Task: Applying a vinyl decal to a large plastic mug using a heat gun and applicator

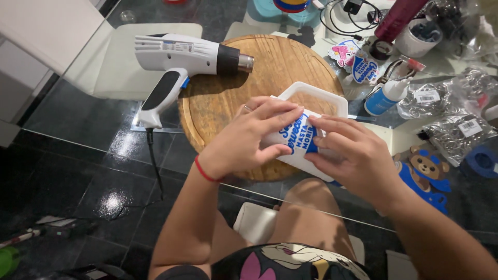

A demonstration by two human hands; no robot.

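A white plastic jug with a handle (316,93) lies on a round wooden board (270,62) on a glass table. My left hand (249,137), with a red string at the wrist, clasps the jug's body from the left. My right hand (347,153) grips it from the right, fingertips pressing a blue and white sticker (300,136) on the jug's side. Both hands hide most of the jug.
A white and black heat gun (181,59) rests on the board's left edge, its cord (154,166) hanging down. To the right lie more stickers (358,65), a small glue bottle (384,96), silver packets (456,132), a white cup (417,36) and a bear cutout (428,168).
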